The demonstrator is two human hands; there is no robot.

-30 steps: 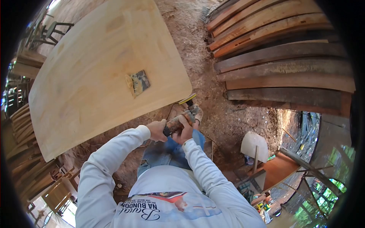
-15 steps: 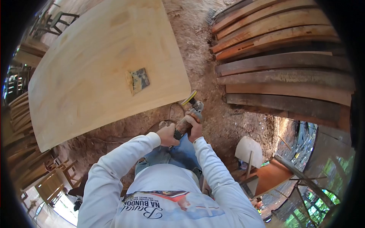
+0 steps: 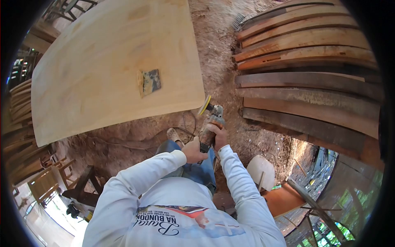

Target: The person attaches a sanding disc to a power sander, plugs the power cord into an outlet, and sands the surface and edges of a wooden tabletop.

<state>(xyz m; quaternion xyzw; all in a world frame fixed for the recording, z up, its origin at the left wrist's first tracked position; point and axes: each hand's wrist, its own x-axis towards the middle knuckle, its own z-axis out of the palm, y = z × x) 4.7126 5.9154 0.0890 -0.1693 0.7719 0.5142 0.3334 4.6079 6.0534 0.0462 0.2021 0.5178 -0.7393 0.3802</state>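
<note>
Both of my hands grip an angle grinder (image 3: 215,120) with a yellow-edged sanding disc (image 3: 204,105) at its head. My left hand (image 3: 194,150) is closed around the rear end of the body. Further forward, my right hand (image 3: 219,136) wraps the body just behind the metal head. The disc stands on edge right at the near right corner of a large pale wooden tabletop (image 3: 94,82). On that top lies a worn, folded piece of sandpaper (image 3: 150,82) with a dark, blotchy face.
Stacked wooden boards (image 3: 308,82) fill the right side. A cord (image 3: 123,145) runs over the dirt floor (image 3: 222,57) below the tabletop. A white rounded panel (image 3: 261,172) and an orange board (image 3: 284,199) are at the lower right. A wooden chair (image 3: 53,181) stands at the lower left.
My hands and the grinder have shifted slightly right in view, and the disc has tilted more upright at the tabletop's corner. A shoe now shows below the tabletop's edge. Both hands keep their grip.
</note>
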